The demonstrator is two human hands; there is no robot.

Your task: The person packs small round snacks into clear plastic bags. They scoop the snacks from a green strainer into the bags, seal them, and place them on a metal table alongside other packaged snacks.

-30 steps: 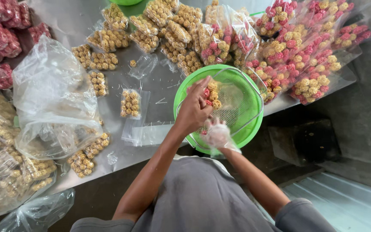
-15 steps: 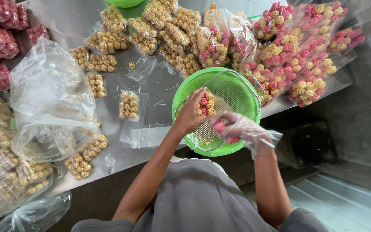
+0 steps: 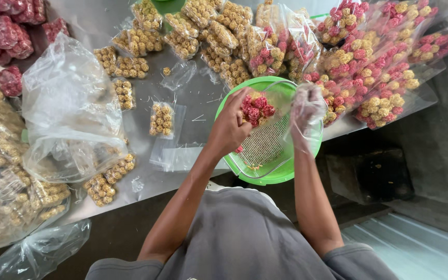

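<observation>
My left hand grips a small clear bag of red and yellow snack balls, held over a green plastic strainer basket at the table edge. My right hand, in a thin clear plastic glove, is raised at the bag's right side with its fingers bunched. The crumpled glove hides whether it holds anything. A few crumbs and a red ball lie on the basket's mesh floor.
Many filled packets of yellow balls and of mixed red and yellow balls are piled along the far side of the grey table. Large clear bags lie at left, and dark red packets at top left. A small packet lies alone.
My right hand rose from the basket's near rim to the right side of the bag. More red balls now show in the bag that my left hand holds.
</observation>
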